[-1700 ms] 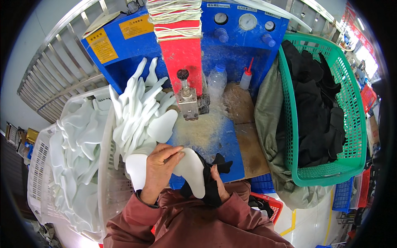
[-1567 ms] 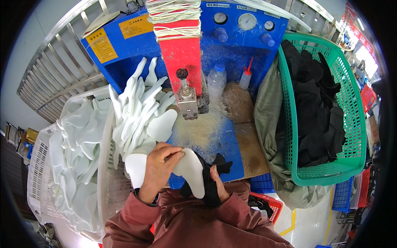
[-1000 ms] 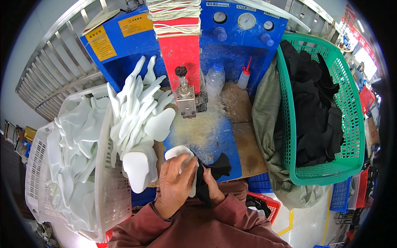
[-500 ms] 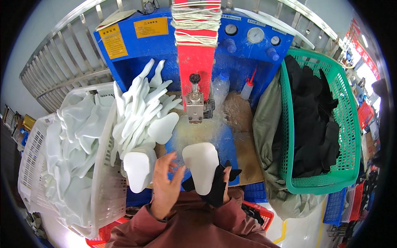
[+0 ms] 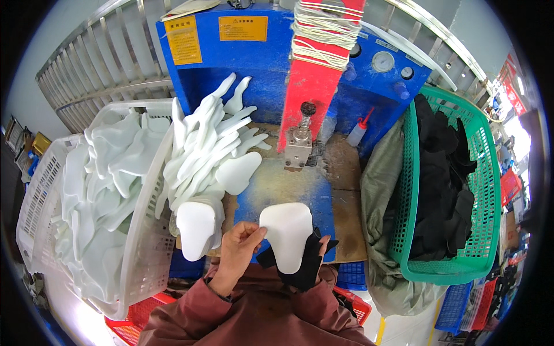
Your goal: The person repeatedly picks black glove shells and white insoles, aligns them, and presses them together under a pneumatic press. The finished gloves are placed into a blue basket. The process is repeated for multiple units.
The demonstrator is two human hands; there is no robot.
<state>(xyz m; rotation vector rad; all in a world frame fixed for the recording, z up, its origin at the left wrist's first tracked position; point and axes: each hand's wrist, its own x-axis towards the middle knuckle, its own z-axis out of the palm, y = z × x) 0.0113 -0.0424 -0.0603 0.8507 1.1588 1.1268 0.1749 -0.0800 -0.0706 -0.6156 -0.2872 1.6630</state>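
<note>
A smooth white pad (image 5: 287, 233), broad at its far end and tapering toward me, is held in front of my body. The thumb and fingers of my left hand (image 5: 236, 248) pinch its left edge. Beneath the pad lies a black fabric piece (image 5: 306, 271) whose dark tips stick out on both sides. My right hand (image 5: 323, 251) grips the fabric from the right; the thumb shows, while most of its fingers are hidden. Just left of my left hand stands a neat stack of similar white pads (image 5: 198, 228). Beyond the held pad is the machine's metal head (image 5: 298, 151).
A blue machine (image 5: 242, 78) with a red arm (image 5: 311, 86) rises ahead over a dusty blue work plate (image 5: 254, 202). Loose white pads (image 5: 202, 144) pile up at its left. A white basket (image 5: 156, 196) of white pieces stands left, a green basket (image 5: 490, 230) of black pieces right.
My left hand has gone from open beside the white pad to pinching its left edge. My view has turned, so the machine appears tilted and farther right.
</note>
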